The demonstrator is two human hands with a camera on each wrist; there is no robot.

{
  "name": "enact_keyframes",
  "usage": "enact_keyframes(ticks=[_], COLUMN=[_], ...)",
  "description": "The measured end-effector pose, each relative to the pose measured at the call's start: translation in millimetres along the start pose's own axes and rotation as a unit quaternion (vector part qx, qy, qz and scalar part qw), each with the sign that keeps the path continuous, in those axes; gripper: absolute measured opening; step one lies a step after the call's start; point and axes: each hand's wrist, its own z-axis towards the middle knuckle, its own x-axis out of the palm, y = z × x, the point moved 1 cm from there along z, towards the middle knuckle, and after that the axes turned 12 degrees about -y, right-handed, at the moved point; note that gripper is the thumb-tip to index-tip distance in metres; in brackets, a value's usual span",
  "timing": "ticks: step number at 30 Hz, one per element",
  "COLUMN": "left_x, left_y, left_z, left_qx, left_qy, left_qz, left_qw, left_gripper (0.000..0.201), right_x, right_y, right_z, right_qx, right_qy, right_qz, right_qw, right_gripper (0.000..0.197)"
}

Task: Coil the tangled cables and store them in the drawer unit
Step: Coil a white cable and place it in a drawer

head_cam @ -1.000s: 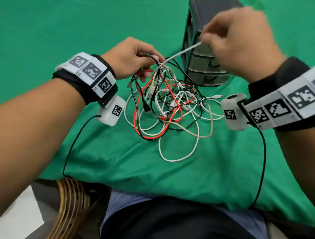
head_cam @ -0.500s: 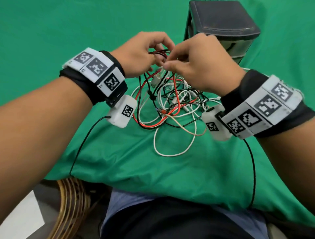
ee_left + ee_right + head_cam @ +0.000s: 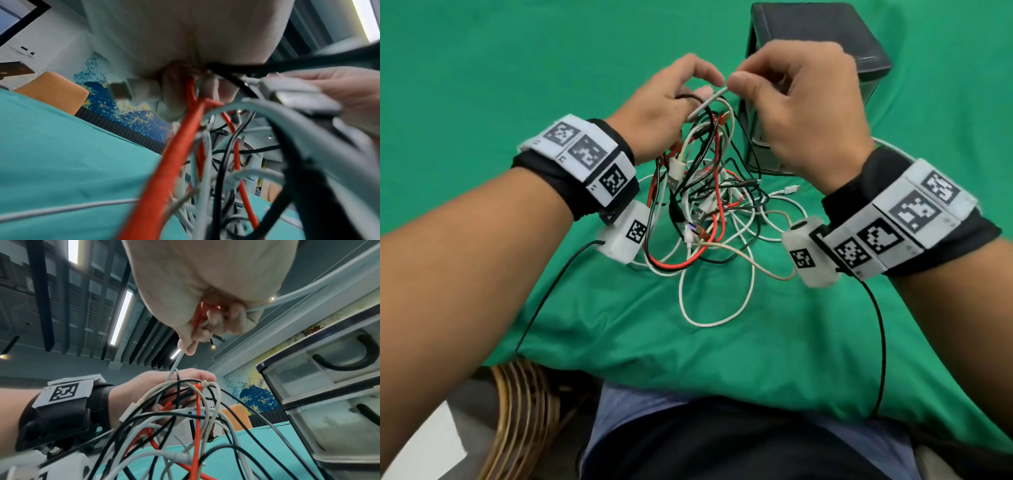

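The person's left hand (image 3: 667, 102) is gripping the raised top of a tangled bundle of red, black and white cables (image 3: 709, 212), fingers curled round several strands. Just beside it, the right hand (image 3: 801, 106) is pinching one thin white cable (image 3: 709, 102) between thumb and forefinger, other fingers curled on more strands. The bundle's lower loops are lying on the green cloth (image 3: 756, 349). Behind the right hand, the dark plastic drawer unit (image 3: 825, 31) is standing with clear drawers (image 3: 320, 374) shut; their contents cannot be made out.
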Motion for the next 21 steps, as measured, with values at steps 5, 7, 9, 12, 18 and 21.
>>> enact_keyframes(ticks=[5, 7, 9, 12, 18, 21], left_x=[0, -2, -5, -14, -15, -11], left_y=[-14, -12, -9, -3, 13, 17], left_z=[3, 5, 3, -3, -5, -1], left_qx=[0.033, 0.009, -0.002, -0.015, -0.003, 0.019], left_qy=[-0.034, -0.026, -0.007, 0.012, 0.063, 0.044], left_qz=[0.051, 0.046, 0.049, -0.012, 0.043, 0.061], left_qw=[0.998, 0.999, 0.999, 1.0, 0.997, 0.997], left_gripper=[0.017, 0.025, 0.025, 0.024, 0.045, 0.046], right_x=[0, 0, -1, -6, 0, 4], right_y=[0, -3, -7, -16, -24, -12], right_z=[2, 2, 3, 9, 9, 0], right_qx=[-0.016, -0.012, -0.003, 0.022, 0.034, -0.064], right_qy=[-0.037, -0.041, -0.047, -0.053, 0.065, 0.11], right_qz=[0.003, -0.008, -0.02, -0.047, -0.138, -0.139], right_qw=[0.999, 0.999, 0.999, 0.997, 0.988, 0.982], right_gripper=[0.023, 0.022, 0.023, 0.024, 0.019, 0.034])
